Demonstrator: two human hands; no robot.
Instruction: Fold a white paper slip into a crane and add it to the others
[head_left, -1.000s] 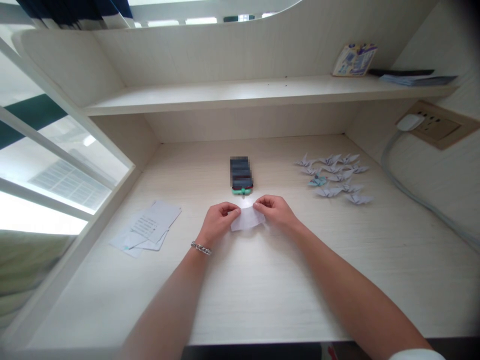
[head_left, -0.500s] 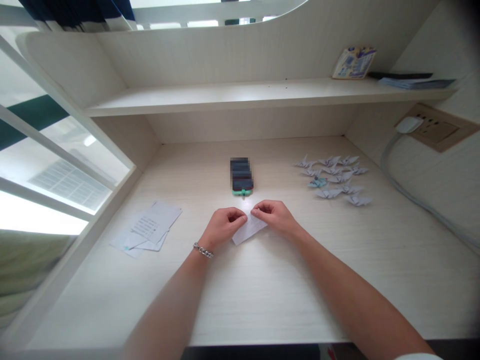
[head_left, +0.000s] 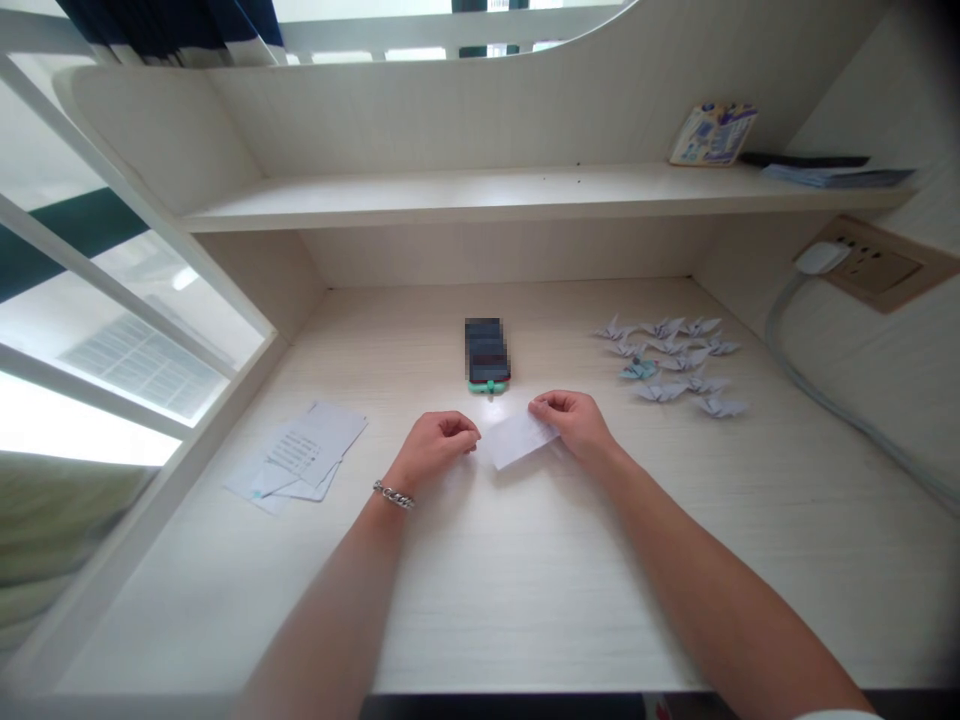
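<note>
A small folded white paper [head_left: 519, 439] is held just above the pale wooden desk [head_left: 525, 590] by my right hand [head_left: 575, 423], which pinches its right end. My left hand [head_left: 433, 447], with a chain bracelet on the wrist, rests to the left of the paper with its fingers curled in, a small gap apart from it. Nothing shows in that hand. A phone [head_left: 487, 354] lies flat just beyond both hands.
Several folded paper cranes [head_left: 670, 363] are grouped at the right rear of the desk. A small stack of paper slips [head_left: 301, 458] lies at the left. A shelf [head_left: 525, 190] runs overhead with a card and booklets. A wall socket with a plug and cable [head_left: 825, 262] is at the right.
My left hand has let go of the paper and drawn slightly left. My right hand has carried the paper a little to the right.
</note>
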